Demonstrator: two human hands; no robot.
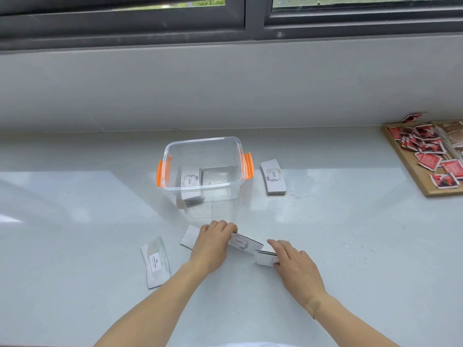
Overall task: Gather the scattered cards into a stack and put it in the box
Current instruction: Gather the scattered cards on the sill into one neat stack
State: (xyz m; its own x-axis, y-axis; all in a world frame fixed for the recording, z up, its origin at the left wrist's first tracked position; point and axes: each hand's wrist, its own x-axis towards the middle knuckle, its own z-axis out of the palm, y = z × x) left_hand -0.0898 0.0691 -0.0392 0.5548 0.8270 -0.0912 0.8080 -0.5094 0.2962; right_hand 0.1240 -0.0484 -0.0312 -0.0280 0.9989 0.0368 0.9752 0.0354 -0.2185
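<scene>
Here, just in front of the clear, orange-latched box (203,139), the left hand (213,242) clasps a long white card stack (246,244) marked "love", while the right hand (293,264) pinches a smaller bunch (264,259); another stack (190,181) lies inside.

The box (200,140) is clear plastic, the cards (273,176) paper, the counter (75,209) glossy.

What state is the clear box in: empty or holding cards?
Holding cards. Through the lidless clear box a card stack marked "love" lies on its floor, at left; whether a second pile sits beside it, cannot tell.
</scene>
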